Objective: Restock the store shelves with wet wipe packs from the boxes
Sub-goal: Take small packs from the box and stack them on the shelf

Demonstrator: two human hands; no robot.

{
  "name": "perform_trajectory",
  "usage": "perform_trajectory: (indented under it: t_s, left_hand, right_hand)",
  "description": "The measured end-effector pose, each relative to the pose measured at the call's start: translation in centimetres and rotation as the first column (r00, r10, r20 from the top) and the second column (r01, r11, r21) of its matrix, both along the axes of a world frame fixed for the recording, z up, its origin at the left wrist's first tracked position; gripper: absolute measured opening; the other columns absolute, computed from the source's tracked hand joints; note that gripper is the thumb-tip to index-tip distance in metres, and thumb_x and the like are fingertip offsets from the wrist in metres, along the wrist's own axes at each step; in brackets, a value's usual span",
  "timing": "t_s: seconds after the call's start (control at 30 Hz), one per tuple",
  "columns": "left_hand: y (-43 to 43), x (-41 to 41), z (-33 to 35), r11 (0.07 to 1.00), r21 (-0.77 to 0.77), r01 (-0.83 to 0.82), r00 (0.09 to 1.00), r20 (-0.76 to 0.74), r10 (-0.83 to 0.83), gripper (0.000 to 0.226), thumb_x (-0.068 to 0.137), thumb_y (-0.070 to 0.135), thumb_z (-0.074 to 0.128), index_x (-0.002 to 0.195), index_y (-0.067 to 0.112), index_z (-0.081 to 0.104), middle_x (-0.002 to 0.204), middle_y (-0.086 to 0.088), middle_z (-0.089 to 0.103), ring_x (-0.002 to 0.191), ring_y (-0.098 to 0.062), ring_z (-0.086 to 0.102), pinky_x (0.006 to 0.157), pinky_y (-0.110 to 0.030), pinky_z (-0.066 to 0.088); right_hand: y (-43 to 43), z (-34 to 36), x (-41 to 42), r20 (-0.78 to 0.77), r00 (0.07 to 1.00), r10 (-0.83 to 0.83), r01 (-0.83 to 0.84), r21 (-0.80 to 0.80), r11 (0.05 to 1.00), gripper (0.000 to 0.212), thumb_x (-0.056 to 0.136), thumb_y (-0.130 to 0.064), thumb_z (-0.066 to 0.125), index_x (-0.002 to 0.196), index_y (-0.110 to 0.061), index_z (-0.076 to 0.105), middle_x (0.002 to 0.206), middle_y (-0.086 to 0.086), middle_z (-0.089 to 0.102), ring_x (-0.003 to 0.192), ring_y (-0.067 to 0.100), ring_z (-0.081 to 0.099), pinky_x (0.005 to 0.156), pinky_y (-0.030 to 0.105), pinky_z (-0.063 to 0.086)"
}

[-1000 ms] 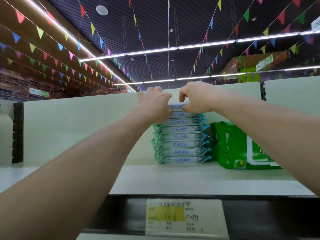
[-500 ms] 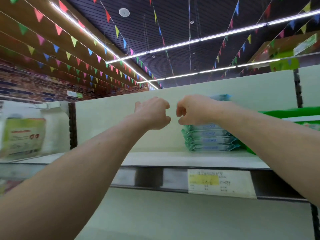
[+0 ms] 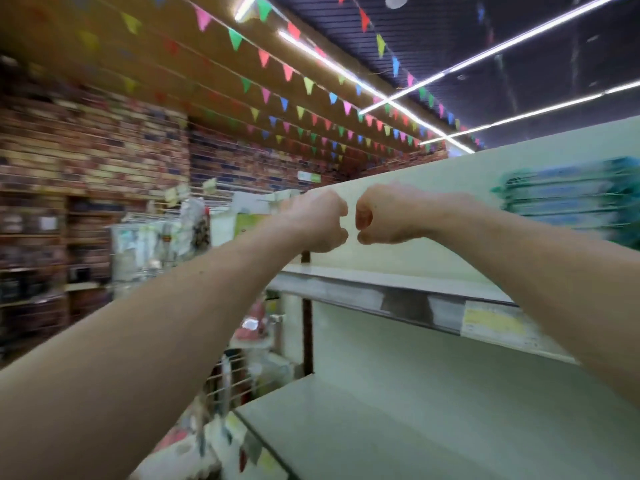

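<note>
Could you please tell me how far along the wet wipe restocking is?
Done: one stack of wet wipe packs sits on the upper shelf. In hand: nothing; the left hand and right hand are curled and hold no pack. Left: the lower shelf shows no packs; boxes are out of view.
</note>
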State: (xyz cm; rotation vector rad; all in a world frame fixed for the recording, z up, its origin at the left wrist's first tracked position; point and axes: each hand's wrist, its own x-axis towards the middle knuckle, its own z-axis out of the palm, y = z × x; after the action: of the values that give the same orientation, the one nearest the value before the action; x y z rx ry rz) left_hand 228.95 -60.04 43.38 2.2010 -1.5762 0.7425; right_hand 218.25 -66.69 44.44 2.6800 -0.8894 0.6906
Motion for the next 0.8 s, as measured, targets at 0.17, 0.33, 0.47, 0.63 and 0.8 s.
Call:
perform_trajectory:
  t_s: [0.17, 0.33, 0.47, 0.63, 0.8]
  left_hand:
    - [6.6, 0.5, -2.6, 0.979, 0.036, -0.198, 0.978, -0.052, 0.2, 0.04, 0.093, 0.027, 0.061, 0.132, 0.026, 0.054, 0.118, 0.0, 0.061, 0.099, -0.018, 0.057, 0.083, -0.031, 0.048]
    - [14.7, 1.3, -5.1, 0.913, 0.084, -0.399, 0.913, -0.052, 0.404, 0.034, 0.093, 0.025, 0.058, 0.127, 0.024, 0.057, 0.111, 0.005, 0.061, 0.095, -0.016, 0.058, 0.062, -0.025, 0.039]
    - [21.9, 0.8, -7.0, 0.827, 0.149, -0.543, 0.825, -0.093, 0.558, 0.026, 0.091, 0.024, 0.058, 0.116, 0.021, 0.063, 0.106, 0.0, 0.065, 0.095, -0.023, 0.06, 0.092, -0.045, 0.045]
    - [31.7, -1.5, -9.9, 0.711, 0.19, -0.677, 0.706, -0.108, 0.7, 0.026, 0.087, 0.022, 0.06, 0.112, 0.017, 0.067, 0.107, -0.004, 0.066, 0.097, -0.024, 0.061, 0.088, -0.042, 0.051]
    - [42.2, -4.7, -13.4, 0.59, 0.291, -0.753, 0.564, -0.178, 0.807, 0.033, 0.091, 0.018, 0.059, 0.124, 0.016, 0.061, 0.115, -0.006, 0.063, 0.1, -0.021, 0.06, 0.083, -0.034, 0.051]
  right_hand:
    - [4.4, -2.3, 2.1, -0.065, 0.973, 0.221, -0.223, -0.029, 0.974, 0.009, 0.085, -0.019, 0.064, 0.079, -0.014, 0.06, 0.083, 0.005, 0.063, 0.07, 0.02, 0.058, 0.061, 0.029, 0.048]
    - [10.7, -4.9, 4.4, -0.106, 0.898, 0.427, -0.429, 0.003, 0.903, 0.008, 0.083, -0.019, 0.063, 0.079, -0.012, 0.064, 0.077, 0.003, 0.063, 0.074, 0.022, 0.06, 0.066, 0.03, 0.05]
    - [16.9, -6.8, 5.7, -0.129, 0.812, 0.569, -0.561, 0.093, 0.823, 0.014, 0.086, -0.021, 0.062, 0.092, -0.009, 0.067, 0.084, 0.006, 0.066, 0.075, 0.022, 0.062, 0.065, 0.03, 0.048]
    - [25.8, -10.0, 6.0, -0.163, 0.671, 0.723, -0.713, 0.126, 0.69, 0.013, 0.086, -0.025, 0.064, 0.079, -0.014, 0.062, 0.082, 0.007, 0.063, 0.08, 0.024, 0.062, 0.069, 0.035, 0.05]
    - [35.8, -14.0, 5.8, -0.202, 0.52, 0.83, -0.805, 0.208, 0.555, 0.018, 0.087, -0.027, 0.063, 0.092, -0.01, 0.069, 0.087, 0.006, 0.066, 0.078, 0.023, 0.063, 0.062, 0.031, 0.049]
